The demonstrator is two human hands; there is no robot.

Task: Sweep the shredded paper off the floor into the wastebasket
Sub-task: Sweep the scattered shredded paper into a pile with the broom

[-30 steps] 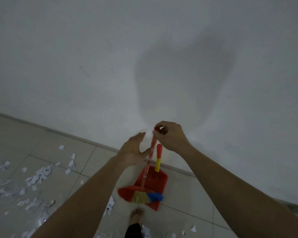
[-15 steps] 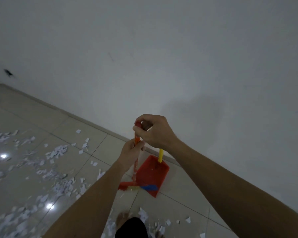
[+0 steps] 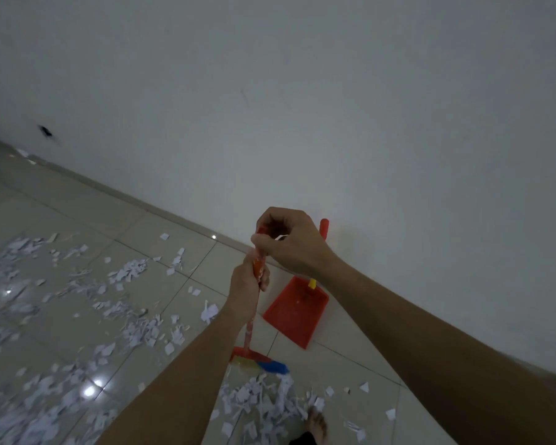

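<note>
- Right hand grips the top end of the broom handle; left hand is wrapped round the handle just below it.
- Broom head sits on the tiled floor, next to the red dustpan.
- Dustpan lies flat near the wall, its handle leaning up against it.
- Shredded paper is scattered across the tiles left of the broom, with more near a bare foot.

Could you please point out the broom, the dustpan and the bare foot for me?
broom (image 3: 250, 329), head view, on its orange handle.
dustpan (image 3: 294, 313), head view, on its red pan floor.
bare foot (image 3: 316, 423), head view, on its top.
</note>
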